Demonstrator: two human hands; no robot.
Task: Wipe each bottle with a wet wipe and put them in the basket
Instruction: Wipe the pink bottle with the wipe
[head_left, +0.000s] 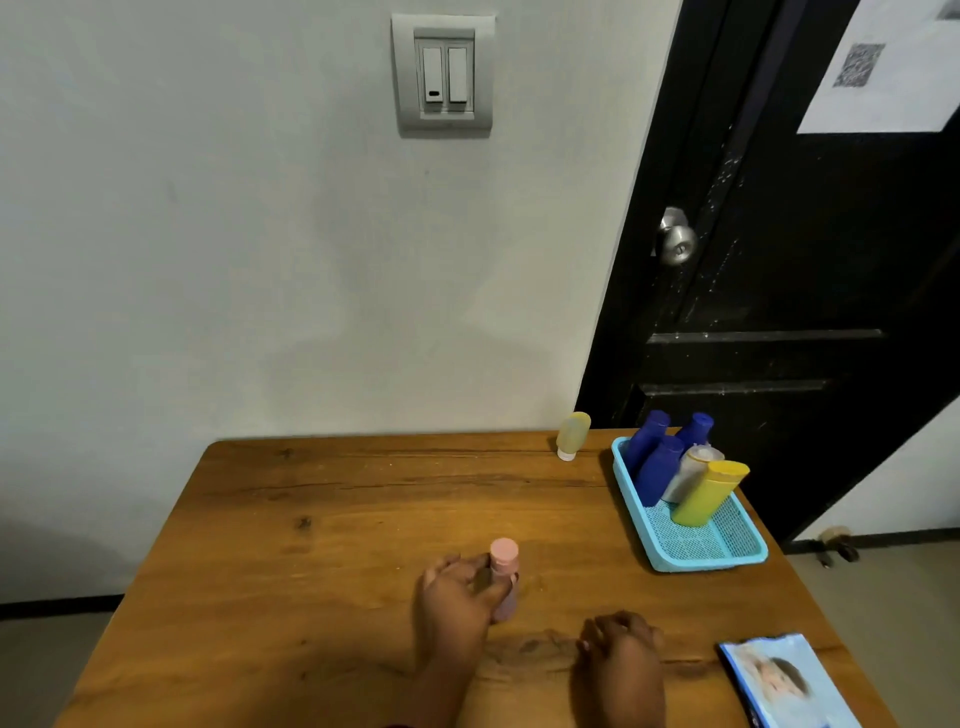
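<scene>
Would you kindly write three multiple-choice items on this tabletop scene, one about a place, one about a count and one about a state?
1. Where on the table does the wet-wipe pack lie?
A. near right corner
B. far left corner
C. dead centre

2. How many blue bottles stand in the basket?
A. one
B. three
C. five

3. What is the left hand doing with the pink bottle?
A. gripping it
B. hovering well apart from it
C. pressing it flat with straight fingers

Answers:
1 A, since the pack sits at the table's near right edge.
2 B, since three blue bottles lean together beside a clear one and a yellow one.
3 A, since the fingers and thumb curl round the bottle's body below its cap.
</scene>
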